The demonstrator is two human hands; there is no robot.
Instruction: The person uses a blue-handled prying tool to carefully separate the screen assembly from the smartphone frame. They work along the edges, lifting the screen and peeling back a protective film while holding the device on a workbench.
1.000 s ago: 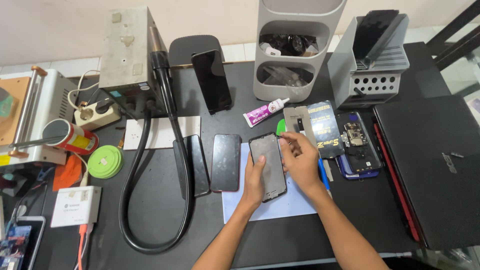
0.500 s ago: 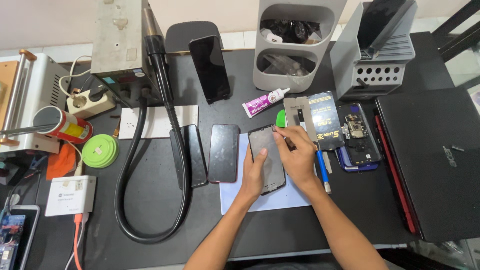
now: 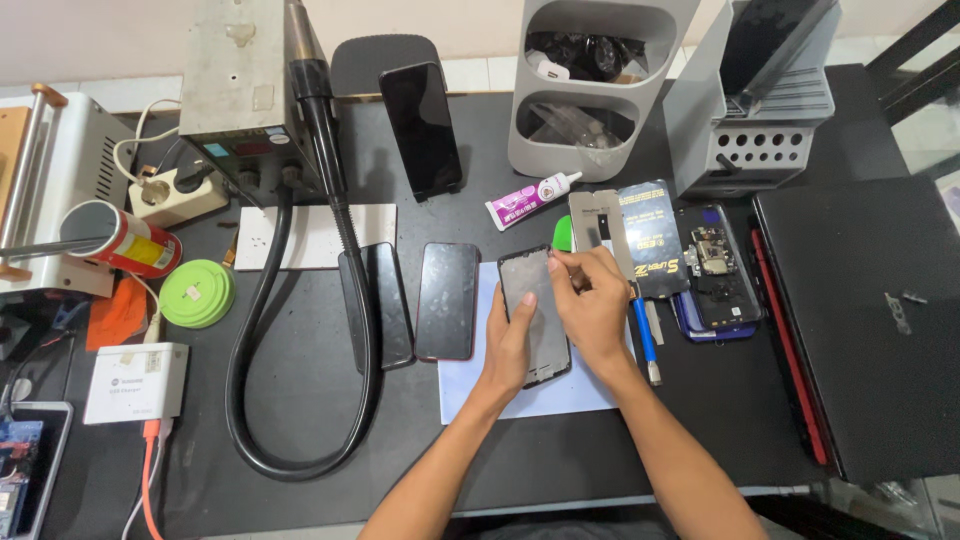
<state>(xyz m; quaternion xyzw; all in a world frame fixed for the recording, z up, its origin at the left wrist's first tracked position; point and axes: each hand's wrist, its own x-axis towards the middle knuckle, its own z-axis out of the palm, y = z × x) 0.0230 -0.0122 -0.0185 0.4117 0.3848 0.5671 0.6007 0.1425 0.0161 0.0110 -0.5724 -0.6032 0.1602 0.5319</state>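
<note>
A black phone screen panel (image 3: 533, 300) lies on a pale blue sheet (image 3: 470, 385) on the dark table. My left hand (image 3: 510, 345) rests on the panel's lower left edge, holding it down. My right hand (image 3: 592, 305) sits at the panel's right side, with its fingertips pinched at the top right corner. Whether they hold a small part there is too small to tell.
Two dark phones (image 3: 447, 300) (image 3: 385, 303) lie left of the sheet beside a thick black hose (image 3: 345, 250). A glue tube (image 3: 530, 198), a blue-handled tool (image 3: 645, 335) and an opened phone (image 3: 715, 275) lie to the right. A closed black laptop (image 3: 870, 320) fills the right side.
The view has drifted slightly. My right hand's fingertips stay at the panel's top right corner; both hands have hardly moved.
</note>
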